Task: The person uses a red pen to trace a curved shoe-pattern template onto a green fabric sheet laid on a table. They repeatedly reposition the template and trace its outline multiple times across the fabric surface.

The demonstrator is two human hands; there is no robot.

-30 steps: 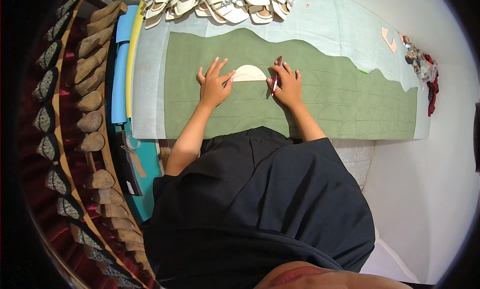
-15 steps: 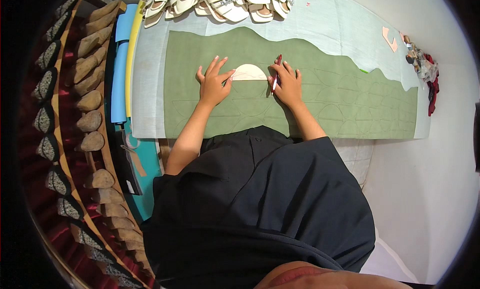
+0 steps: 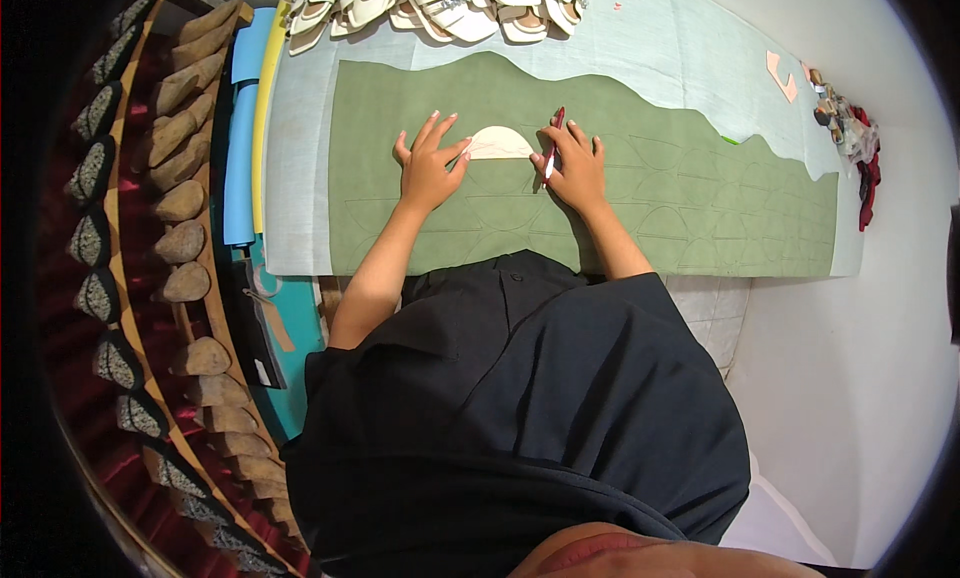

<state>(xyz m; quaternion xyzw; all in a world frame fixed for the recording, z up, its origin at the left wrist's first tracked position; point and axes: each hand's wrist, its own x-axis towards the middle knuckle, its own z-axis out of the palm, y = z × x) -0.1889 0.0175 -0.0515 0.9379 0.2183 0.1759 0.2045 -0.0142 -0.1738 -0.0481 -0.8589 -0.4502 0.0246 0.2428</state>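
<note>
Touching the cream half-circle, the left hand is fanned pretty wide. Right hand, kinda curled, has a red pen.

Shoe workshop: wooden lasts, sandals, outlined green sheet

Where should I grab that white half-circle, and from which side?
I'd probably pinch the white half-circle at the middle of its curved edge, coming from the far side. It lies flat on the green sheet with the curve facing away, and that curve looks free; the left grip and right grip are at or near its two corners.
</note>
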